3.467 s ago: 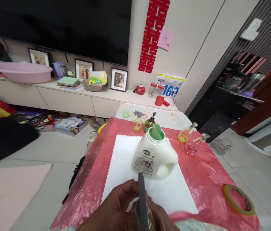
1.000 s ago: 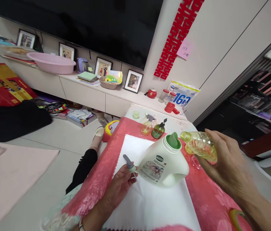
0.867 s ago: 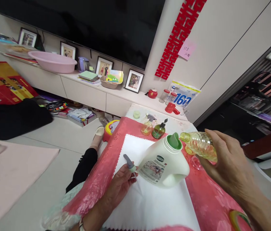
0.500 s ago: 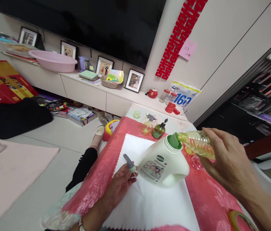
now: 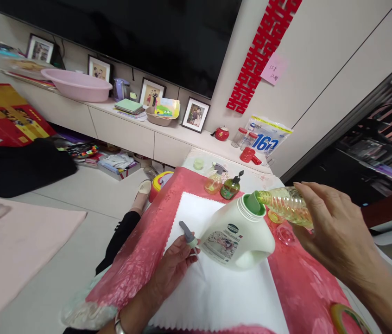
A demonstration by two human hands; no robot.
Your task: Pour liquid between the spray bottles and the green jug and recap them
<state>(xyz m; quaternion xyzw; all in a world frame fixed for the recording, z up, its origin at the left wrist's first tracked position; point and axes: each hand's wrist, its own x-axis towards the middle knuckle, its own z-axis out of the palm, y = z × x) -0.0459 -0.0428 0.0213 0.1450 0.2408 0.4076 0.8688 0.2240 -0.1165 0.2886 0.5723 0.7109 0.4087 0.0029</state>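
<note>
Clasps the ribbed, clear-yellow plastic bottle [image 5: 288,204] near its base with the nearer right hand [image 5: 335,227], almost level lengthwise, neck leftward at the green plastic spout [image 5: 252,202] of the white plastic jug [image 5: 237,236], while pinching the grey plastic nozzle [image 5: 186,231] in the left hand [image 5: 173,266].

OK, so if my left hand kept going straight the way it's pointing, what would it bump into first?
Most likely the white jug, just ahead of your left hand, though depth is hard to judge from this one view.
</note>
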